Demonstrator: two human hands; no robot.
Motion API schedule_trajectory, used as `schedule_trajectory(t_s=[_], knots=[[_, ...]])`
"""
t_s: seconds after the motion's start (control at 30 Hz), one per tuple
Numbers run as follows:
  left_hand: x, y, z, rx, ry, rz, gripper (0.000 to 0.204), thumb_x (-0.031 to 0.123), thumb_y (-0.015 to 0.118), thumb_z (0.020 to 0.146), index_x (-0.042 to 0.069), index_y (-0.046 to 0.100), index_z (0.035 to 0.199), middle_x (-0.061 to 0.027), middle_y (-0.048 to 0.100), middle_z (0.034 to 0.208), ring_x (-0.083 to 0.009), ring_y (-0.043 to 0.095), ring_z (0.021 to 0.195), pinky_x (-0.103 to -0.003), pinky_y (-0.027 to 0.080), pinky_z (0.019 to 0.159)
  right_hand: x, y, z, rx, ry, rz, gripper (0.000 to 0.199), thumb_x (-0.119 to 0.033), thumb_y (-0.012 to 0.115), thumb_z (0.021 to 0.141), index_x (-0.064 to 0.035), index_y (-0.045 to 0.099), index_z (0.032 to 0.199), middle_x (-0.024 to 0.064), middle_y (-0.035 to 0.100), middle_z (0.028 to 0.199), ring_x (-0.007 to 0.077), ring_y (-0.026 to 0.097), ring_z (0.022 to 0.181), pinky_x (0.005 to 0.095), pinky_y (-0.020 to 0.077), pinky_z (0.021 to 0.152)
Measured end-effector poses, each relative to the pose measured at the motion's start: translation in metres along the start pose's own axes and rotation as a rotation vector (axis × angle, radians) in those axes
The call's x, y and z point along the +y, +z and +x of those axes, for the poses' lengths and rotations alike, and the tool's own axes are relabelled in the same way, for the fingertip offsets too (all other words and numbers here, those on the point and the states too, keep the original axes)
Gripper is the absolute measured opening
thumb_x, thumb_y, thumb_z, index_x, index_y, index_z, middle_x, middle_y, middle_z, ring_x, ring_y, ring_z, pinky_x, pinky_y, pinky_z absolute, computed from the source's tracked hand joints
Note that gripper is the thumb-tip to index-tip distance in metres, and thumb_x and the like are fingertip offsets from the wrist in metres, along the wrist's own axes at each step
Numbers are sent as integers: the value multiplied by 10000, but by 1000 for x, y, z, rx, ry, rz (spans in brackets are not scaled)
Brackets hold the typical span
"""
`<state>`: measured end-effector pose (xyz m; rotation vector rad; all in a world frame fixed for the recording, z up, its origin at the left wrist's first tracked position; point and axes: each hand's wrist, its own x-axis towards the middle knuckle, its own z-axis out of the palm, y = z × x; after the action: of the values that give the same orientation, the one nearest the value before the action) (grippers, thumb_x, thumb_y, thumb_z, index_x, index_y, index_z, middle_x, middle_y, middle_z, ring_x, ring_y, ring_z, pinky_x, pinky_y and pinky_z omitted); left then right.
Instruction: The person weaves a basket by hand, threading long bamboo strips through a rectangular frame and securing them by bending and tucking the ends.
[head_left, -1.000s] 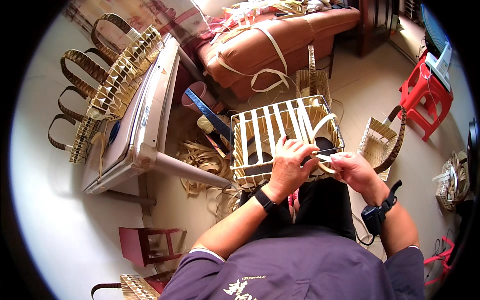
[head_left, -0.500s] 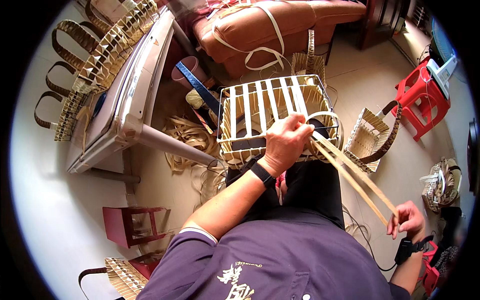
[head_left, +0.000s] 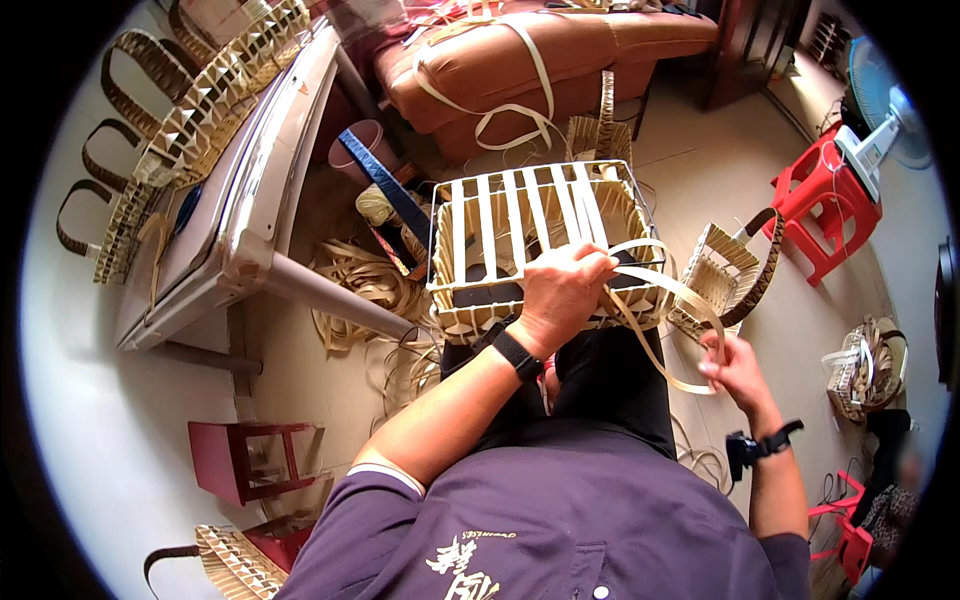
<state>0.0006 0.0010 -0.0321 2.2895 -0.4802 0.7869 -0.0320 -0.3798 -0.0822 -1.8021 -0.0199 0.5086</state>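
A basket body (head_left: 452, 312) of woven pale strips on a dark wire frame rests on my lap, with several flat white strips (head_left: 489, 225) running across its open face. My left hand (head_left: 562, 292) is closed at the near right part of the frame, pinching a strip against it. From there a long pale strip (head_left: 650, 350) bows out to the right in loops. My right hand (head_left: 736, 372) holds the loops' far end between thumb and fingers, near my right thigh. Exactly how the strip passes around the wire under my left fingers is hidden.
A small basket with a brown handle (head_left: 710, 270) stands on the floor to the right. Beyond it are a red stool (head_left: 825, 215) and a fan (head_left: 880, 130). Coiled strips (head_left: 365, 285) lie on the left, beside a table (head_left: 240, 220) bearing several handled baskets (head_left: 190, 130). A sofa (head_left: 480, 70) stands ahead.
My right hand has come left and upward, closer to the basket. The strips, stretched straight before, now bow into loose loops. My left hand keeps its place on the frame.
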Motion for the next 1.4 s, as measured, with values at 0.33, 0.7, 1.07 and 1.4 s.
schedule_trajectory(t_s=[0.33,0.7,1.07,1.4], knots=[[2,0,0,11,-5,-36,101,237,822,974,151,800,927,-13,797,1004,-268,773,817,-388,603,689,-21,67,85,261,-389,-32,70,-66,762,1010,2,753,997,11,727,857,90,650,741,290,546,691],[4,-2,0,28,48,-40,96,187,800,978,115,771,922,-32,788,986,-272,767,822,-400,596,700,-48,-20,-32,-504,-190,388,354,-245,832,802,90,737,868,310,789,960,375,780,803,430,625,729],[4,2,3,30,-10,-40,132,255,823,973,143,807,905,2,801,977,-245,769,796,-378,592,677,-47,54,-16,-478,161,367,459,-359,580,1143,57,772,1149,225,809,1073,314,794,795,392,644,639],[3,-3,2,-8,-70,-117,130,279,785,978,174,779,901,7,762,941,-252,766,821,-403,587,669,-80,152,47,-9,-393,73,315,-46,812,984,-20,769,1295,40,785,904,84,713,867,276,596,776]])
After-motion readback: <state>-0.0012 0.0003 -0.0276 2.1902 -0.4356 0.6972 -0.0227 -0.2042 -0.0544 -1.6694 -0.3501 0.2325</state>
